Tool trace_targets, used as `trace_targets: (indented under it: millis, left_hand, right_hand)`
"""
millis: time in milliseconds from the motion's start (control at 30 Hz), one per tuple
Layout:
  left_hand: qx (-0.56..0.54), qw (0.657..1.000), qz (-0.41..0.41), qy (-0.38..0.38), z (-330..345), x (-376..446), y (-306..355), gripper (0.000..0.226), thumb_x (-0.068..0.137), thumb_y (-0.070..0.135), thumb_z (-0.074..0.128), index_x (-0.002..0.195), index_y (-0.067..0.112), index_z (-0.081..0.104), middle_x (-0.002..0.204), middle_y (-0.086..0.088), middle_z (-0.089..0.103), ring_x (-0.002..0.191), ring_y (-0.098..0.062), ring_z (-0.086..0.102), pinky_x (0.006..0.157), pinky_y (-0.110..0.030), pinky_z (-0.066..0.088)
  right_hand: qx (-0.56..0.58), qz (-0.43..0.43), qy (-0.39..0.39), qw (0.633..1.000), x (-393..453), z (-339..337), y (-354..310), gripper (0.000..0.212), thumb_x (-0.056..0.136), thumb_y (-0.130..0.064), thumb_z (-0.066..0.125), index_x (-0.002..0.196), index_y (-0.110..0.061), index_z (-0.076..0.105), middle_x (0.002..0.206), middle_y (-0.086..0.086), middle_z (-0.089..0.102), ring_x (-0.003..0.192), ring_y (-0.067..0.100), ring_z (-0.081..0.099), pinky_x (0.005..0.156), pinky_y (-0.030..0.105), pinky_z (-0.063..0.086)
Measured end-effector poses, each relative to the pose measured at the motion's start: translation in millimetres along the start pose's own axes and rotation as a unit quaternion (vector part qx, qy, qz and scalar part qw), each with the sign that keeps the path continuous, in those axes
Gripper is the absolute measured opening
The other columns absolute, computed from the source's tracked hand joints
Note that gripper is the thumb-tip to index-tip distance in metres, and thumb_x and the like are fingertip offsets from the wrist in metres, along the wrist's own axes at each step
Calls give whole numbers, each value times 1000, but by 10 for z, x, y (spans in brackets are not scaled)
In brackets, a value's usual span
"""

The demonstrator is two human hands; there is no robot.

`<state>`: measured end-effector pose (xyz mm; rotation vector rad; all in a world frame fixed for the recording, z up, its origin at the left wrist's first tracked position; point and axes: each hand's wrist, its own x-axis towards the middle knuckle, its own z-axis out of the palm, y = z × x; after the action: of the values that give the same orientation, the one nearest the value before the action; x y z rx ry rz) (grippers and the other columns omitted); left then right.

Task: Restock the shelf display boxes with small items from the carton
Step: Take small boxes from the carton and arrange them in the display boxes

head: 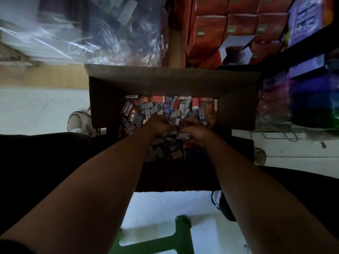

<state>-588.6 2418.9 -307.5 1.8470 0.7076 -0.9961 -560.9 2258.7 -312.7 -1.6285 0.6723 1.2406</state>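
Observation:
A brown cardboard carton stands open on the floor in front of me. Its bottom is covered with a jumble of several small packets in red, blue and grey-white. Both my arms reach down into it. My left hand has its fingers curled into the heap at the middle. My right hand sits close beside it, fingers curled round some small packets. What each hand holds exactly is hidden by the fingers and the dim light. Orange-red display boxes are stacked on the shelf beyond the carton.
A clear plastic bag of stock lies at the back left. One white opened box sits among the orange ones. Dark shelving with purple packs stands at the right. A green plastic stool is below me, shoes on either side.

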Motion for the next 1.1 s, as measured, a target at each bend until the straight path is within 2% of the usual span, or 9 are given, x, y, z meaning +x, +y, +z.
trace_targets:
  millis: [167, 300, 400, 467, 567, 733, 900, 1033, 1100]
  left_hand:
    - [-284, 956, -63, -44, 5, -80, 123, 7, 91, 8, 63, 97, 10, 63, 93, -10, 63, 77, -22, 62, 65, -35, 58]
    - [-320, 944, -44, -73, 50, -235, 194, 16, 92, 7, 56, 104, 14, 64, 97, -4, 65, 85, -19, 63, 74, -37, 57]
    - [-342, 936, -35, -74, -55, -427, 193, 28, 91, 5, 54, 116, 13, 64, 105, -3, 66, 92, -19, 63, 69, -33, 59]
    - [-355, 932, -36, -62, -127, -634, 231, 18, 90, 8, 54, 106, 10, 63, 100, -8, 66, 84, -20, 65, 61, -31, 58]
    - [-406, 911, -16, -68, -196, -1058, 394, 15, 93, 22, 49, 88, 13, 60, 82, -8, 64, 71, -22, 63, 65, -33, 56]
    - [-518, 844, 86, -110, -288, -2019, 863, 37, 94, 43, 45, 101, 16, 67, 87, -8, 68, 78, -22, 64, 61, -29, 53]
    - [-592, 779, 164, -126, -432, -3143, 1329, 39, 98, 45, 36, 96, 17, 63, 78, -7, 67, 61, -17, 65, 49, -22, 46]
    - [-596, 769, 193, -125, -556, -4007, 1671, 40, 96, 45, 34, 86, 17, 61, 65, -4, 67, 49, -17, 63, 51, -20, 42]
    - [-597, 765, 204, -125, -589, -4327, 1796, 38, 96, 45, 38, 87, 17, 61, 64, -4, 67, 55, -19, 62, 49, -19, 44]
  right_hand:
    - [15, 2, -32, 999, -49, -150, -72, 43, 83, 2, 67, 118, -20, 56, 101, 5, 63, 89, 19, 62, 65, 33, 54]
    - [25, -5, -74, 997, -217, -257, -187, 56, 82, 2, 68, 133, -15, 52, 107, 9, 64, 94, 22, 65, 62, 32, 57]
    - [21, -40, -117, 992, -518, -272, -330, 39, 85, 6, 63, 116, -17, 57, 102, 6, 64, 94, 21, 65, 71, 35, 57]
    - [23, -85, -133, 987, -815, -247, -466, 32, 86, 7, 62, 105, -19, 58, 94, 2, 64, 90, 19, 66, 69, 34, 56]
    - [21, -150, -134, 979, -1351, -182, -687, 42, 82, 7, 67, 112, -22, 59, 102, 5, 63, 98, 21, 63, 76, 38, 55]
    - [-89, -273, -79, 955, -2573, 41, -1000, 54, 78, 6, 72, 120, -25, 55, 116, 16, 60, 94, 27, 63, 65, 35, 57]
    - [-224, -361, -1, 905, -3917, 161, -1254, 50, 85, -8, 73, 128, -23, 53, 110, 3, 57, 83, 7, 57, 51, 17, 51]
    - [-205, -406, 45, 889, -4816, 164, -1362, 37, 95, -7, 58, 128, -22, 56, 122, 10, 56, 102, 28, 63, 70, 44, 61]
    - [-209, -442, 85, 868, -5169, 126, -1376, 38, 93, -3, 52, 124, -24, 60, 115, 10, 61, 91, 29, 66, 60, 40, 61]
